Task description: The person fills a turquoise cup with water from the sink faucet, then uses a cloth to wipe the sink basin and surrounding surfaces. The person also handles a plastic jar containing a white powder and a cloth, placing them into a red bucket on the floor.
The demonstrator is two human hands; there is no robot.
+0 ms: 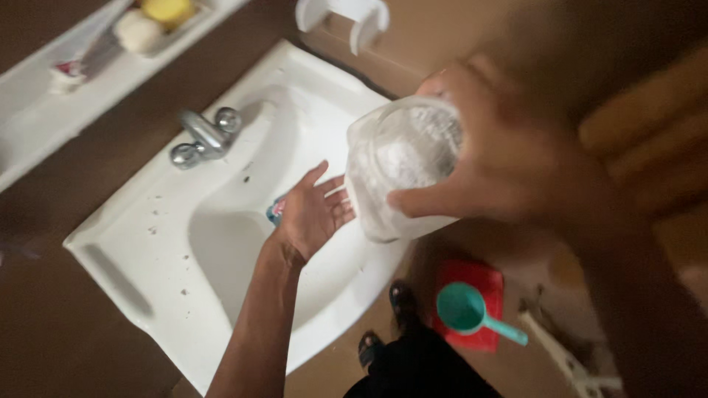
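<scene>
Dim, warm indoor light, brownish overall. The white sink [147,243] is the brightest surface, with soft shadow inside its bowl. The right hand [516,155] and the clear jar [402,166] are smeared by motion blur; the near right corner sinks into dark blur.

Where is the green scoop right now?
In the head view, the teal scoop sits low on the right, resting on a red bucket on the floor, below the clear jar and just right of the white sink.
</scene>
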